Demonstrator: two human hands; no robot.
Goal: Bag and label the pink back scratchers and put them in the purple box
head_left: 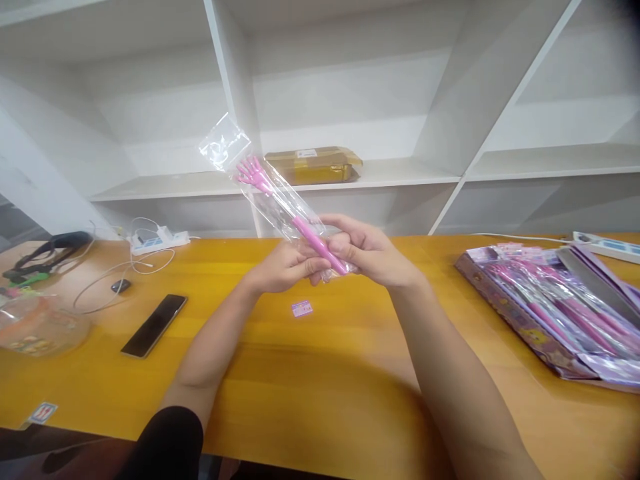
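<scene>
A pink back scratcher (300, 227) with a claw-shaped head sits inside a clear plastic sleeve (225, 143) that points up and to the left. My left hand (283, 267) and my right hand (373, 253) both grip its lower end above the yellow wooden table (320, 373). The fingers of both hands are curled around the handle and the bag. A small pink label (302, 308) lies on the table just below my hands.
A box of several packaged pink scratchers (555, 307) lies at the right. A black phone (154, 325), a power strip with cables (157, 239) and a clear plastic bag (40, 327) are at the left. A brown parcel (314, 165) rests on the white shelf behind.
</scene>
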